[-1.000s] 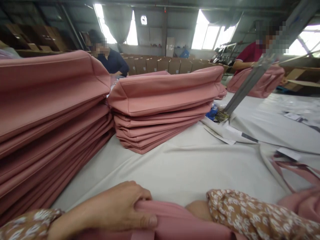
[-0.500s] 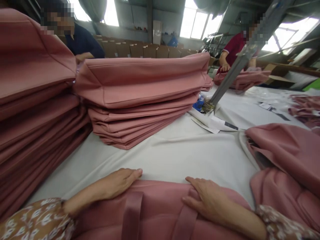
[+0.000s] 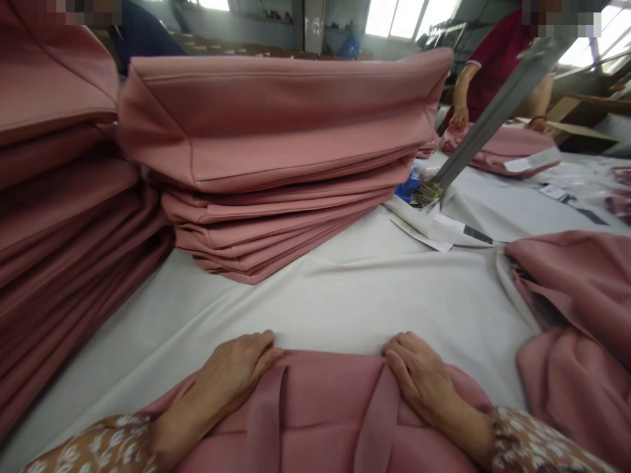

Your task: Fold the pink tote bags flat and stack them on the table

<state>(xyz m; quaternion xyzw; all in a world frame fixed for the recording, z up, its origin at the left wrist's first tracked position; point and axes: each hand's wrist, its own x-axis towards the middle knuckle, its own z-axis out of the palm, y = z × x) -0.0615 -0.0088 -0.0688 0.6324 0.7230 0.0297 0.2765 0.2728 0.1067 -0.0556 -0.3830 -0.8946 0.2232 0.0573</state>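
Note:
A pink bag (image 3: 325,394) with two flat straps lies on the white-covered table at the bottom centre. My left hand (image 3: 239,368) is closed on its far edge, beside the left strap, fingers curled over the rim. On the other side, my right hand (image 3: 419,371) has its fingers bent round the same edge by the right strap. The fingertips of both hands are partly hidden behind the edge. Beyond the bag stands a stack of folded pink bags (image 3: 296,131).
Another tall pink stack (image 3: 59,197) fills the left side. More pink bags (image 3: 582,282) lie at the right. A slanted metal post (image 3: 497,112) rises near papers (image 3: 419,226) and a blue item (image 3: 408,187). A person in red (image 3: 497,59) handles a pink bag behind it.
Both hands have curled their fingers onto the bag's far edge, the right one moving outward. The view has tilted down. The person in red now has the far bag lying flatter.

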